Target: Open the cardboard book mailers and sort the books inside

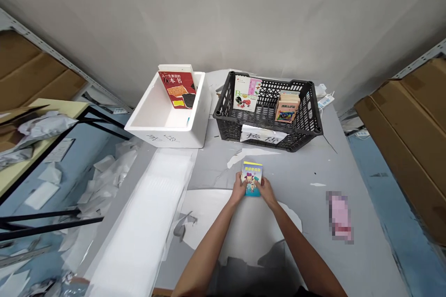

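A small blue book (252, 189) with cartoon figures on its cover is held between my two hands, above the front middle of the table. My left hand (239, 187) grips its left edge, thumb on the cover. My right hand (266, 189) has the right edge in the same way. Beyond it stands a black plastic crate (223, 123). Inside the crate, a white and pink book (245, 90) leans at the left and several small orange-covered books (286, 110) stand at the right. To the left, a white foam box (146, 118) holds a red book (176, 84).
Sheets of white foam wrap (139, 222) cover the table's left side. A blurred-out pink item (340, 216) lies on the grey table (362, 250) at the right. A power strip (325, 100) sits behind the crate. Cardboard boxes (407, 134) flank the right side; a yellow-topped shelf (45, 148) is left.
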The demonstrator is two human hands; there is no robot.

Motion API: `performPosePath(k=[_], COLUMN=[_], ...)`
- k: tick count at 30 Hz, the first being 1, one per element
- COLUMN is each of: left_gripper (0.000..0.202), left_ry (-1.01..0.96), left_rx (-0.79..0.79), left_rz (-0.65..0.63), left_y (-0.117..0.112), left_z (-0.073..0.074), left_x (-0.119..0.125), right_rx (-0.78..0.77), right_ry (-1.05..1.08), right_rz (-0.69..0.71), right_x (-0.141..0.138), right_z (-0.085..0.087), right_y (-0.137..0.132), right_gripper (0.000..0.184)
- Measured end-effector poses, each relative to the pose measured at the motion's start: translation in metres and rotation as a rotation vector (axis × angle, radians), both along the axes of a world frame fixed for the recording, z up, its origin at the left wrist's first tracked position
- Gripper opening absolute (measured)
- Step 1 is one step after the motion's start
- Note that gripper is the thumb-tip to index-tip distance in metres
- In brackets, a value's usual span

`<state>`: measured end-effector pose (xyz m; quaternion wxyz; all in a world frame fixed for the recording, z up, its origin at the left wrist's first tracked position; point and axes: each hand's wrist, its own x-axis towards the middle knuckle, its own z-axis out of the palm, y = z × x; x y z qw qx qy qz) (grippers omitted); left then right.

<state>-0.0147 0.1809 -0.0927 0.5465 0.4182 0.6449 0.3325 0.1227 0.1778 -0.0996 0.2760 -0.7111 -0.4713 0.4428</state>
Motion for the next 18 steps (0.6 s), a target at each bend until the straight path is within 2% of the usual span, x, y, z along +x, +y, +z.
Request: performPosePath(k=[3,6,9,11,12,14,16,18], left_gripper=[0.034,0.039,0.038,0.040,0.041,0.047,0.046,0.034], left_ry=[-0.125,-0.132,0.036,0.324,0.501,0.816,1.041,1.148], left_rx=[0.150,0.315,0.444,0.586,0.638,0.584,0.416,0.306], left_rz=[0.043,0.051,-0.010,-0.010,-0.052,-0.248,-0.464,-0.595], left_y=[0.000,0.014,0.050,0.083,0.099,0.127,0.148,0.163], left_z=[0.032,0.079,0.130,0.156,0.165,0.172,0.170,0.165], left_x=[-0.018,-0.051,-0.109,-0.161,-0.188,-0.240,-0.280,-0.306], right_rx=[0.077,0.143,0.199,0.203,0.202,0.202,0.201,0.188], right_ry=[0.313,0.614,0.695,0.738,0.754,0.767,0.759,0.749], right_rz=[0.023,0.048,0.069,0.055,0.042,0.017,-0.004,-0.025], right_x=[-0.013,-0.043,-0.080,-0.101,-0.110,-0.122,-0.128,-0.131], right_z=[0.035,0.085,0.133,0.155,0.163,0.170,0.168,0.162], right_y=[0.014,0.037,0.066,0.084,0.092,0.104,0.111,0.111], right_gripper=[0.042,0.044,0.042,0.043,0.045,0.048,0.050,0.052])
